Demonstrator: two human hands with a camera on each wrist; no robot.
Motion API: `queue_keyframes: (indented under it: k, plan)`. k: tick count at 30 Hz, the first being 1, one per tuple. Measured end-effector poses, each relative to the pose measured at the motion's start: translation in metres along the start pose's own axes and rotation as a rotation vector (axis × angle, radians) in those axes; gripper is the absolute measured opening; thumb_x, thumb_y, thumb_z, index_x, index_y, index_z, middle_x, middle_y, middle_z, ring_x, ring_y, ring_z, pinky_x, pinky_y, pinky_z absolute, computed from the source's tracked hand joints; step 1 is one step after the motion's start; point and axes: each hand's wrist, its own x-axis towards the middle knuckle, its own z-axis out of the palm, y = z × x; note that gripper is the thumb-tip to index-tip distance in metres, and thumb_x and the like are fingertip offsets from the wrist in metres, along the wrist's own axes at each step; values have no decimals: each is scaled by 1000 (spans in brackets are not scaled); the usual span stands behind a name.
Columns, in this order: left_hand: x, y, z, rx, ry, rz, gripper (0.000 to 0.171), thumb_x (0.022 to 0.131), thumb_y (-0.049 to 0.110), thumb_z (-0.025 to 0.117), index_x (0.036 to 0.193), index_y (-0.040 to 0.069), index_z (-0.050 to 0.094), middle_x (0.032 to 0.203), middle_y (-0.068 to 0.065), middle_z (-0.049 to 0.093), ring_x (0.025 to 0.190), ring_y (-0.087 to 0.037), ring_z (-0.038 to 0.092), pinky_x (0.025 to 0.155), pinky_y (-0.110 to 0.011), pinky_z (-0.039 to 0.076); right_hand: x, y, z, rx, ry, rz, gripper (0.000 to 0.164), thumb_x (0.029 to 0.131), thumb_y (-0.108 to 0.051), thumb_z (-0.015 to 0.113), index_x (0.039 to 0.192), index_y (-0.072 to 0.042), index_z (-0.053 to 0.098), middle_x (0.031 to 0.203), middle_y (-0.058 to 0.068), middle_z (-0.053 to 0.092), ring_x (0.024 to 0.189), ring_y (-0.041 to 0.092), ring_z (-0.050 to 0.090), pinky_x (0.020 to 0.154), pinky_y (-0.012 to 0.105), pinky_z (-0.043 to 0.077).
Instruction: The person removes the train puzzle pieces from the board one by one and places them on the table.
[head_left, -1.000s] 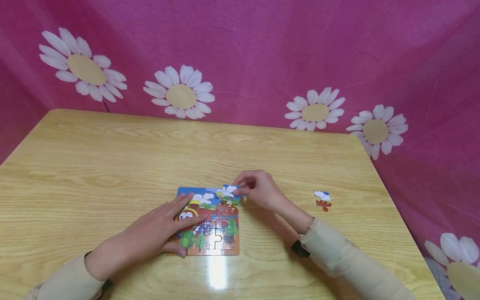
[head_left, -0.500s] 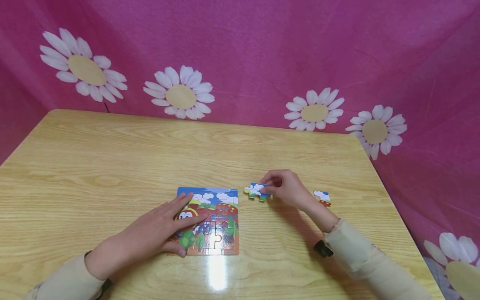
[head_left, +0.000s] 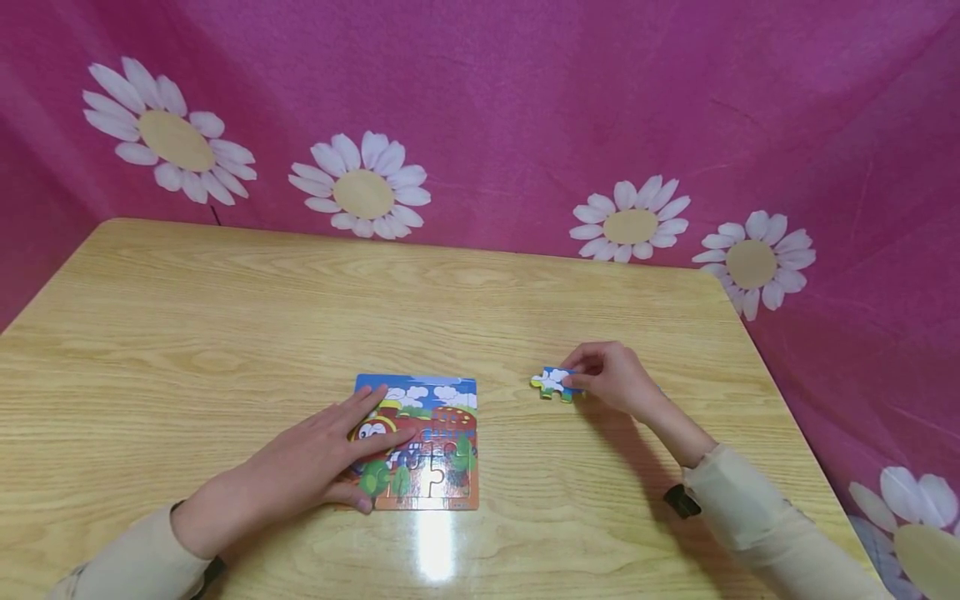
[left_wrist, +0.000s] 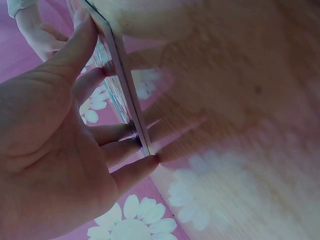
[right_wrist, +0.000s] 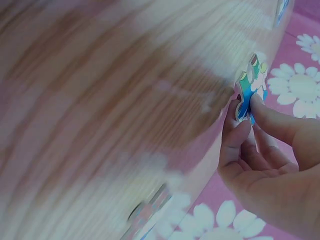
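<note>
My left hand [head_left: 318,446] lies spread on the left part of a jigsaw puzzle board [head_left: 427,504] with a cartoon train picture. In the left wrist view its fingertips meet the board's edge [left_wrist: 131,95]. To the right of the board, my right hand [head_left: 618,379] pinches a jigsaw puzzle piece [head_left: 553,382] between thumb and fingers; white clouds and blue sky show on it. The right wrist view has this piece [right_wrist: 252,90] tilted close over the table. Another puzzle piece [right_wrist: 150,212] lies low in that view; in the head view my right hand hides it.
Both things lie on a wood-grain table [head_left: 300,317]. A pink curtain [head_left: 495,125] with large white daisies hangs behind it and along its right side. Light glares off the table just below the board.
My right hand has lifted the cloud piece off the board's upper right corner and carried it rightward, now covering the loose piece. Clouds show on the board there. My left hand stays put.
</note>
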Motion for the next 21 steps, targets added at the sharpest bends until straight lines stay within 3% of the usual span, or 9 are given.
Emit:
queue_keyframes:
  k: [10,17,21]
  plan:
    - [0,1,-1,1,-8,-7,79,79,62,59,146,23,49,153,-29,29,138,-48,32,101,-58,39,-10,17,-17,-67,26,49,7,85,-4,76,91,-3,74,78,4,66,70,16,54,58,27,44]
    - [-1,0,0,2,-7,-3,79,79,62,59,147,23,49,153,-29,28,138,-48,31,101,-59,39,-19,24,-26,-60,-20,131,10,88,-7,73,97,-2,73,75,6,60,43,16,42,37,29,37]
    - [0,-1,0,9,-8,3,79,79,62,59,147,24,48,153,-29,28,138,-48,31,100,-59,39,-22,27,-29,-86,-17,124,10,88,-3,72,97,-1,72,76,7,60,47,18,47,39,30,42]
